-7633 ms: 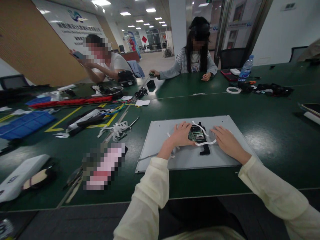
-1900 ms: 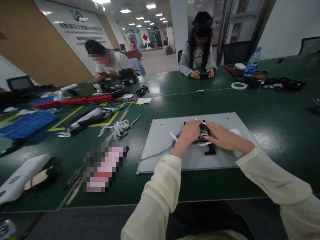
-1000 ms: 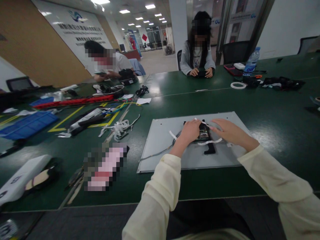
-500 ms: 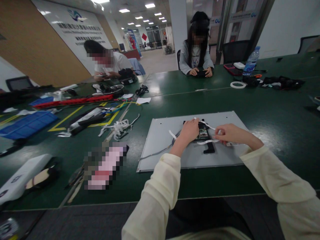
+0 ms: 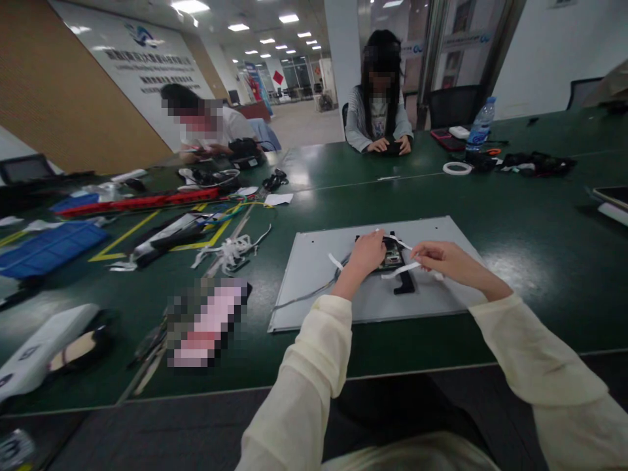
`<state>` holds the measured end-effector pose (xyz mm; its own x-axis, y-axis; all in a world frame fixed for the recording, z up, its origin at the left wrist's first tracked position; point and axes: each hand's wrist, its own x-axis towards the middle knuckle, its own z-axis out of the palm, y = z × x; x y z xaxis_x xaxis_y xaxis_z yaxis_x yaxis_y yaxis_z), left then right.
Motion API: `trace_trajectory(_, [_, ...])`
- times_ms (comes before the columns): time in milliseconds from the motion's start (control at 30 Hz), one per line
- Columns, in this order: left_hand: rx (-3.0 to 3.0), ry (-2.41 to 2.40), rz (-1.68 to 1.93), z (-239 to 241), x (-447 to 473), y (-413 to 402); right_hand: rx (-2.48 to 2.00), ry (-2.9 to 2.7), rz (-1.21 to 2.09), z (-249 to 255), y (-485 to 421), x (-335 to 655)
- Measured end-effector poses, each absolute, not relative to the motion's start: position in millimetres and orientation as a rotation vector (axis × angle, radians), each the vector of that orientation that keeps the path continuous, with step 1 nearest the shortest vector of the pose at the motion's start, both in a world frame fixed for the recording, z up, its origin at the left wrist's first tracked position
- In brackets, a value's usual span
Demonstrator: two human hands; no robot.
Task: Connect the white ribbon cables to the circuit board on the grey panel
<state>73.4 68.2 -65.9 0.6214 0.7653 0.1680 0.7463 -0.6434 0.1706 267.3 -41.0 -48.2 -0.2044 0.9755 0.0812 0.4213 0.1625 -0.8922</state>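
A black-framed device with an exposed circuit board (image 5: 393, 256) lies on a pale grey panel (image 5: 309, 261). My left hand (image 5: 366, 255) bends over the device's left part, fingers closed at its far edge, where one end of a white strip (image 5: 400, 242) shows at the fingertips. To the right, my right hand (image 5: 441, 258) is closed in a pinch on the same strip, which runs between both hands. Another white length sticks out below the right fingers, over the device's black bracket (image 5: 406, 284). Grey cables (image 5: 307, 296) trail leftward from the device. My left palm hides part of it.
Left of the panel lie a tangle of white strips (image 5: 230, 254), a blurred-out phone (image 5: 216, 320) and a blue tray (image 5: 53, 245). Farther back stand a water bottle (image 5: 481, 124) and a white tape ring (image 5: 456, 169). Two people sit across the green table (image 5: 343, 190).
The view has shifted slightly. My right hand has moved a little, and the white length below its fingers now angles upward. My left hand stays on the device.
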Motion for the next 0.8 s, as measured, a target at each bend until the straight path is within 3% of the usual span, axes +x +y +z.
trace_trajectory(133, [2.672,1.220,0.392,-66.4,71.4,71.2,-1.261,-1.588,0.946,-48.2,-45.1,266.0])
trace_trajectory(367, [2.372,1.042,0.844,-28.1,62.7,56.4,-1.384,-1.583,0.914,-54.7,-50.8,263.9])
trace_trajectory(633, [2.153,1.039,0.361,-18.4,53.0,2.8,-1.487,-1.652,0.730,-61.0,-54.6,255.6])
trace_trajectory(800, [2.111,1.030,0.314,-35.9,50.2,-3.3,-1.568,-1.750,0.533,-66.7,-53.8,252.3])
